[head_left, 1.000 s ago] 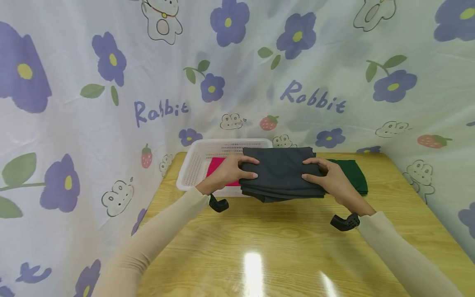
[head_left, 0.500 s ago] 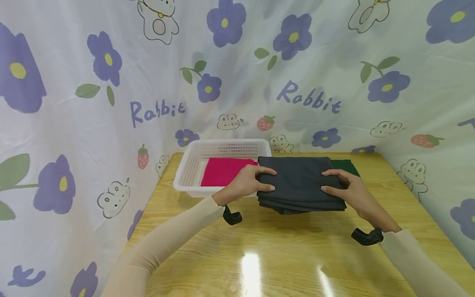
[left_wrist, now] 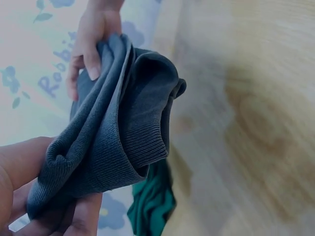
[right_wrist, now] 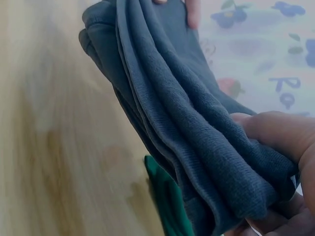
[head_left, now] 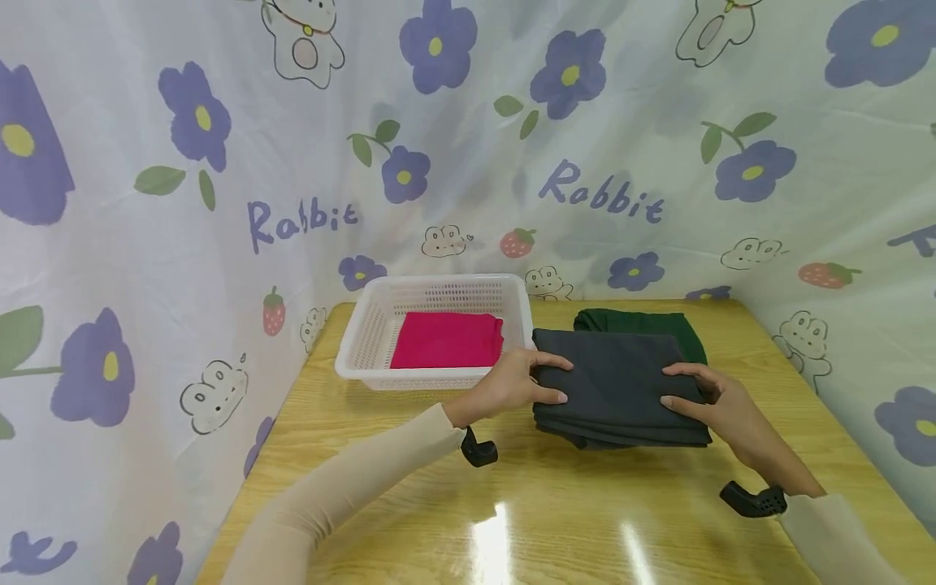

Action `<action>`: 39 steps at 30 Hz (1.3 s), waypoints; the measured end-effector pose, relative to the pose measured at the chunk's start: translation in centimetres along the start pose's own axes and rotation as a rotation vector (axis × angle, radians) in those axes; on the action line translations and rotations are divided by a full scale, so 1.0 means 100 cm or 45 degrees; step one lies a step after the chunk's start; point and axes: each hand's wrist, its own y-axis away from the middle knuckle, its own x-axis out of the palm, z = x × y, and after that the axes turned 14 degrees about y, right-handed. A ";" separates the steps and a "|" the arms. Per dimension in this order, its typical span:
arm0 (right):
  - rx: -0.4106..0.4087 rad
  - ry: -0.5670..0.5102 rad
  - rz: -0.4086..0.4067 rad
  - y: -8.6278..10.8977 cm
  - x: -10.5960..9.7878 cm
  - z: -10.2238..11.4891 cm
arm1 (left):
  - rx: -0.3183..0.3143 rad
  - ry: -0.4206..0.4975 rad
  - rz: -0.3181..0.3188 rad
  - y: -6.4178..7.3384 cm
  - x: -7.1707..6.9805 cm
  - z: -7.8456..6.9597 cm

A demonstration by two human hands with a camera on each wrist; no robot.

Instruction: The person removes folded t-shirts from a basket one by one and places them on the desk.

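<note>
A folded dark grey garment (head_left: 614, 386) with a ribbed cuff is held up over the table between both hands. My left hand (head_left: 515, 382) grips its left edge, thumb and a finger on the top face and the other fingers beneath. On the opposite edge my right hand (head_left: 720, 406) holds it the same way. In the left wrist view, loose folds and the ribbed cuff (left_wrist: 145, 142) hang on the underside. Stacked layers of the garment (right_wrist: 182, 108) show in the right wrist view, with the thumb pressing on them.
A white plastic basket (head_left: 347, 361) stands at the back left, with a folded pink-red cloth (head_left: 448, 341) inside. Behind the grey garment a dark green cloth (head_left: 683, 329) lies on the wooden table (head_left: 395, 487). A patterned curtain (head_left: 468, 162) encloses the back and sides.
Both hands have carried the grey garment right and toward the person, away from the basket. The pink-red cloth in the basket and more of the green cloth's left part have come into sight.
</note>
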 end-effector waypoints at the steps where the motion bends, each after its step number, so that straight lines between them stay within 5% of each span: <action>1: 0.008 0.005 0.001 0.002 0.000 -0.002 | 0.004 0.000 0.012 0.000 0.003 0.001; 13: 0.073 0.080 0.018 0.010 0.007 -0.030 | -0.111 0.019 0.020 -0.001 0.028 0.020; 23: 0.121 0.085 0.057 0.012 0.017 -0.048 | -0.080 -0.178 0.038 -0.003 0.043 0.038; 39: 0.163 0.090 0.103 0.013 0.025 -0.066 | -0.118 -0.147 0.097 -0.009 0.053 0.056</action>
